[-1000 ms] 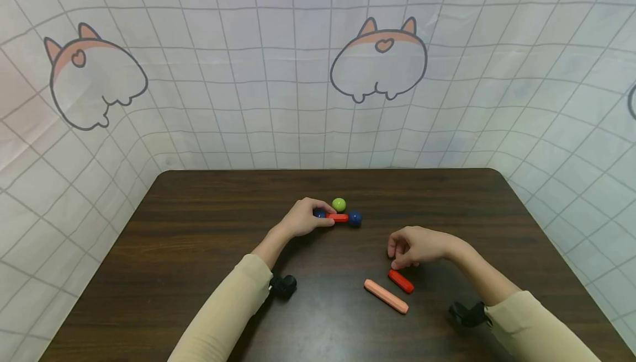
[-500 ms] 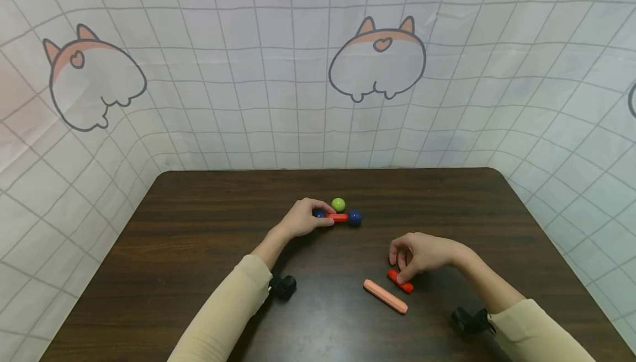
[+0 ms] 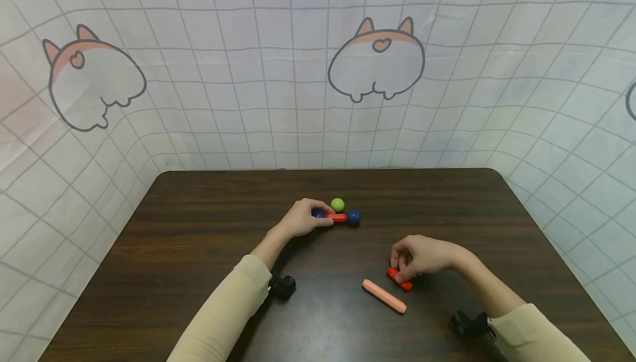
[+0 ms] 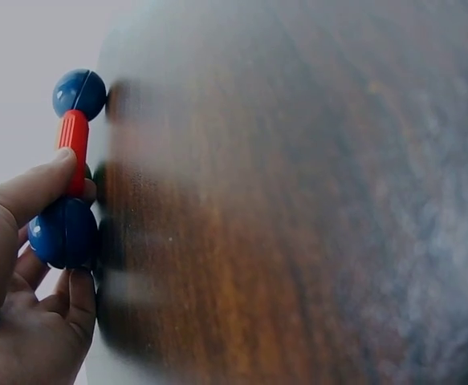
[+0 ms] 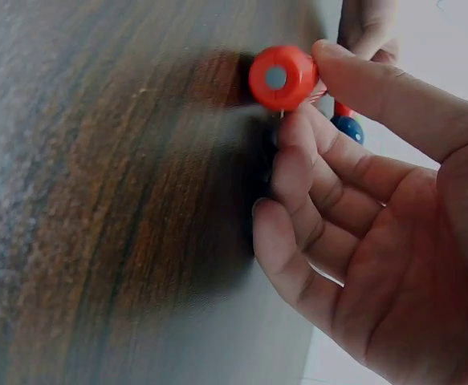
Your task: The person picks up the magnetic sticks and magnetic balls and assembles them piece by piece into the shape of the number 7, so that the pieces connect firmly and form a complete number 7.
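A short red rod (image 4: 75, 132) joins two blue balls, the outer one (image 3: 354, 217) to the right and the other (image 4: 63, 233) partly behind my fingers in the head view. My left hand (image 3: 303, 218) pinches this rod between thumb and fingers, low over the table. My right hand (image 3: 422, 254) pinches a second red rod (image 3: 400, 280) between thumb and index finger; the right wrist view shows its round end (image 5: 280, 78) with a grey metal-looking centre. Just behind the joined piece sits a green ball (image 3: 337, 205). A longer orange-pink rod (image 3: 384, 296) lies left of the second red rod.
The dark wood-grain table (image 3: 208, 207) fills the lower head view. A white gridded cloth (image 3: 238, 75) with cartoon drawings hangs behind and at both sides. Black wrist cameras (image 3: 283, 287) sit beside both sleeves.
My right hand has come down and toward me, and now its thumb and finger grip the short red rod. My left hand keeps its hold and place.
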`<state>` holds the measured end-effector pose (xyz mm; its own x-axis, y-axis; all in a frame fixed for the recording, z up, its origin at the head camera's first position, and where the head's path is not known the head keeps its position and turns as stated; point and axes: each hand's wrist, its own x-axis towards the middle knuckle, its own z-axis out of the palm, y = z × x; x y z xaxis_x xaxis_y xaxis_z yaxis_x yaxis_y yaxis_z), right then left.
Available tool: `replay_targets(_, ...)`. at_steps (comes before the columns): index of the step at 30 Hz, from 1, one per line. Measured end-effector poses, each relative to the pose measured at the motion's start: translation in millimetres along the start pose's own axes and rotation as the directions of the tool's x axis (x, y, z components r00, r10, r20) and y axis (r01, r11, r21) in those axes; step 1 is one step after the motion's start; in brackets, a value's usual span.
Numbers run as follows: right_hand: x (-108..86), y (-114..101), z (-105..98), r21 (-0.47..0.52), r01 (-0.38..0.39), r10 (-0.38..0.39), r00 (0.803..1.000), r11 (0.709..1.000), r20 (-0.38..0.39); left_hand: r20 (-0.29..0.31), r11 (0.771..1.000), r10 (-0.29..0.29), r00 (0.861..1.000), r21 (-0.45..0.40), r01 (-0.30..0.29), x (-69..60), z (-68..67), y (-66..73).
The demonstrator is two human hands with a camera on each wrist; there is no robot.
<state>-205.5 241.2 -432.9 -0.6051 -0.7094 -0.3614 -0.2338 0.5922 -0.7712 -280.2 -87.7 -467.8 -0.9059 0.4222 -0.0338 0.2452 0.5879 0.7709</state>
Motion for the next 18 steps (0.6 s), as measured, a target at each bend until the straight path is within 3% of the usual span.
replay_targets(18, 7.1, -0.2, -0.5, -0.108, 0.062, -0.077, 0.987, 0.992, -0.138, 0.001, 1.0, -0.022, 1.0, -0.007, 0.022, -0.5, 0.4, 2.5)
